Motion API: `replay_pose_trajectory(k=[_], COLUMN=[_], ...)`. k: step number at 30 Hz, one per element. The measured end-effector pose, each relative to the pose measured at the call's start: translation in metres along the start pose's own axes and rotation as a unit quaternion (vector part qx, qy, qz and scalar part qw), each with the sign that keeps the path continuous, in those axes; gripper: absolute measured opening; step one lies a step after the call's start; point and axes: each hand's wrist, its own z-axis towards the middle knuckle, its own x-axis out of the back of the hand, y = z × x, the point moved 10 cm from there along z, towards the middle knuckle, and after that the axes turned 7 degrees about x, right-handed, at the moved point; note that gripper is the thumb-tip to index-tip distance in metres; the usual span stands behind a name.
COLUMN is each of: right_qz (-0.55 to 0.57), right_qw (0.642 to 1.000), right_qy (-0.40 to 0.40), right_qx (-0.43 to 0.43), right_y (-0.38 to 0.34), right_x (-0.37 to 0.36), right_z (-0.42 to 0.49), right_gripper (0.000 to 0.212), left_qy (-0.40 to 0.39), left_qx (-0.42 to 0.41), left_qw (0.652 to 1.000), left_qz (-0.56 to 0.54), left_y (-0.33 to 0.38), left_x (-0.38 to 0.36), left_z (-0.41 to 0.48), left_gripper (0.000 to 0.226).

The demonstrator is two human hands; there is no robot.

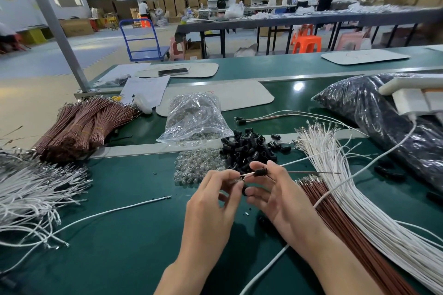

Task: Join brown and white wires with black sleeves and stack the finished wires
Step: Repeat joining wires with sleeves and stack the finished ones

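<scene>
My left hand (213, 201) and my right hand (275, 196) meet above the green bench. Between their fingertips a black sleeve (261, 171) sits on a wire pair; the right thumb and forefinger pinch the sleeve, and the left fingertips pinch the wire ends beside it. A brown wire (314, 172) trails off to the right from the sleeve. Loose black sleeves (249, 148) are heaped just beyond my hands. Brown wires (340, 225) and white wires (359, 189) fan out at the right. One finished joined wire (263, 117) lies farther back.
Tied brown wire bundles (84, 127) and a tangle of white wires (31, 194) fill the left. A clear bag (194, 117) and a pile of small glass bulbs (196, 167) sit centre. A large dark bag (383, 122) lies at the right. A single white wire (115, 211) crosses the bench.
</scene>
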Motion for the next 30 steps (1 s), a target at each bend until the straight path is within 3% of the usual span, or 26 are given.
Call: replay_pose_trajectory(k=[4, 16, 30], right_qz=[0.022, -0.046, -0.075], right_qw=[1.0, 0.998, 0.995], right_qy=[0.011, -0.039, -0.038], right_qx=[0.011, 0.027, 0.045], right_y=[-0.003, 0.001, -0.005], right_x=[0.004, -0.006, -0.008], right_z=[-0.002, -0.005, -0.006], right_gripper=[0.025, 0.038, 0.033], left_qy=[-0.011, -0.03, -0.074], left_qx=[-0.004, 0.01, 0.127], left_qw=[1.0, 0.999, 0.981], left_qz=[0.004, -0.02, -0.123], left_y=[0.003, 0.002, -0.018], left_x=[-0.004, -0.008, -0.015], left_z=[-0.003, -0.004, -0.001], left_gripper=[0.012, 0.012, 0.019])
